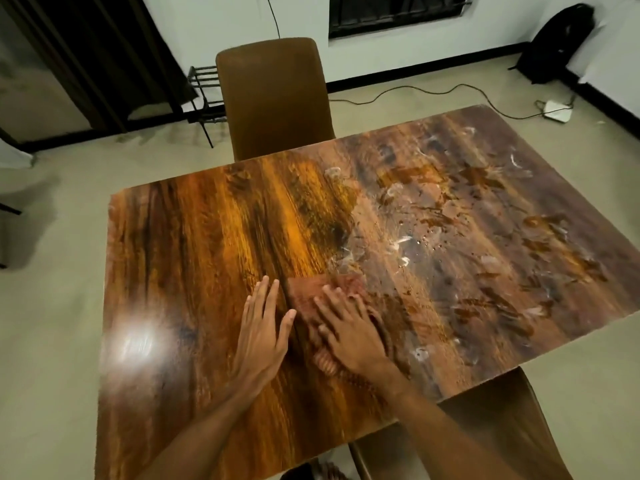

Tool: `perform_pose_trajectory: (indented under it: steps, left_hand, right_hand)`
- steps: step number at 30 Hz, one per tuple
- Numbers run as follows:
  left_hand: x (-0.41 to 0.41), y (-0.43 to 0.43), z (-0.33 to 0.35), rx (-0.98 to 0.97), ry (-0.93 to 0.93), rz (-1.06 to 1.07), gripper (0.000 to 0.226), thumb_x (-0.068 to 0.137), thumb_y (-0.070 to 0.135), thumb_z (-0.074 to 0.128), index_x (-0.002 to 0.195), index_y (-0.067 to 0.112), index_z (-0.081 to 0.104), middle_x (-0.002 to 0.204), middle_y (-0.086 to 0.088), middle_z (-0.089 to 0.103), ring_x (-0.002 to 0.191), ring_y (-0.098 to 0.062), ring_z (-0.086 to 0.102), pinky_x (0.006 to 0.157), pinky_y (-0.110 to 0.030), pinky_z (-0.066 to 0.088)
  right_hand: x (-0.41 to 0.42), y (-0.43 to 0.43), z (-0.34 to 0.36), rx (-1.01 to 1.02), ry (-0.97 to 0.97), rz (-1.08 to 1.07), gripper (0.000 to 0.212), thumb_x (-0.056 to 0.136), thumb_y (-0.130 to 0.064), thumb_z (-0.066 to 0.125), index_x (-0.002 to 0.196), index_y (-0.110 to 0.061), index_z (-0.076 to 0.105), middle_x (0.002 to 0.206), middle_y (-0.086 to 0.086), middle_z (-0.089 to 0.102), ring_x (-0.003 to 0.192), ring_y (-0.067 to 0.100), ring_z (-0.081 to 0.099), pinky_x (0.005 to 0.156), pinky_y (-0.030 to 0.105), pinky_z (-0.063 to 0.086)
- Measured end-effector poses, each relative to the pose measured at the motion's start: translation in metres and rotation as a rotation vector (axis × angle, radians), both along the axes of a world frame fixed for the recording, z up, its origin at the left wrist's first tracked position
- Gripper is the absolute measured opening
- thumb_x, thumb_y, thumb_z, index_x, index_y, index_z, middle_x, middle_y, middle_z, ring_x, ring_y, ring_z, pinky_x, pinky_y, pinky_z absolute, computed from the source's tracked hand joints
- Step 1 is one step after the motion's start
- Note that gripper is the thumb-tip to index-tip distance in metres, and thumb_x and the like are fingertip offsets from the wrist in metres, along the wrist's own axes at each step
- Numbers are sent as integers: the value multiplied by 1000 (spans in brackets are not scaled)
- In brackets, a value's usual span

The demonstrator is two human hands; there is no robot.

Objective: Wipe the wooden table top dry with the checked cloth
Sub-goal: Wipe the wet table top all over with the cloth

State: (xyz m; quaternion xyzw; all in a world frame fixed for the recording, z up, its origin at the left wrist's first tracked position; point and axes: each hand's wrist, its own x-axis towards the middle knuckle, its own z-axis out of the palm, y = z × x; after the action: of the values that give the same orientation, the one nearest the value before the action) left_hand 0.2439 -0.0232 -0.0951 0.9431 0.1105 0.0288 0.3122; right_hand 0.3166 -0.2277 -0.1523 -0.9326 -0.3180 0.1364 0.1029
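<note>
The wooden table top fills the middle of the view, glossy on its left half, smeared with wet streaks and droplets on its right half. A reddish checked cloth lies flat near the table's middle front. My right hand presses on the cloth with straight, spread fingers and covers most of it. My left hand rests flat on the bare wood just left of the cloth, fingers straight.
A brown chair stands at the table's far side, and another brown chair at the near right corner. A cable and white adapter lie on the floor beyond. A black bag leans on the far wall.
</note>
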Motion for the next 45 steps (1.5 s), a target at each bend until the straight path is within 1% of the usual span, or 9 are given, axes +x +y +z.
perform_pose_trajectory:
  steps: [3,8,13,18,23,28,32,41,45]
  left_hand:
    - [21,19,-10,-14,-18,18,69,103,63,20,161,26,14,170,8,4,155,-2,-3,126,-29,-4]
    - [67,45,-19,14,-12,40,69,102,63,19,161,26,14,170,6,4,155,-4,-3,125,-27,-6]
    - [129,75,-19,8,-55,7,68,103,59,22,161,24,12,170,6,2,155,-4,-4,127,-35,0]
    - [180,105,-24,49,-58,25,69,103,58,23,161,24,11,170,4,1,156,-8,-2,128,-38,2]
    - [204,134,-34,34,-95,34,71,101,62,19,161,26,10,170,5,2,156,-7,-2,128,-40,3]
    - [216,142,-38,65,-107,36,70,102,59,21,161,22,14,170,3,5,156,-10,1,128,-42,5]
    - [211,137,-32,47,-130,18,70,102,60,21,161,24,13,170,5,4,156,-8,0,127,-39,3]
    - [167,66,-5,31,-44,-13,70,102,55,25,161,18,16,170,-2,7,157,-14,3,128,-44,6]
    - [131,27,8,32,-49,-55,69,103,53,27,161,16,17,170,-4,8,157,-15,3,128,-43,5]
  right_hand:
    - [48,11,9,-37,-3,-308,60,109,-52,11,166,-35,1,174,1,-13,160,27,-14,129,58,-1]
    - [87,82,1,5,-51,48,60,110,-51,11,167,-33,7,175,-3,-5,162,23,-6,130,55,4]
    - [166,68,-2,-31,-59,-384,59,110,-50,13,166,-33,5,174,-1,-9,162,25,-9,130,53,-3]
    - [201,136,-7,18,-87,44,59,109,-49,13,166,-33,11,175,-2,-2,162,23,-5,130,51,-3]
    - [297,147,-7,-16,-72,-340,59,111,-49,16,166,-33,7,175,1,-5,161,26,-8,128,54,-12]
    - [319,225,-3,42,-19,25,59,111,-47,21,166,-31,12,176,2,-1,162,27,-4,126,50,-11]
    - [351,162,7,7,-52,-211,59,112,-48,19,167,-29,9,176,3,-4,162,27,-4,129,54,-7]
    - [209,90,8,-13,-74,55,58,111,-47,19,167,-30,13,176,0,1,162,23,-1,128,51,-6]
    - [170,0,16,-40,-36,-291,58,112,-46,17,167,-31,8,175,0,-5,162,24,-6,128,48,-11]
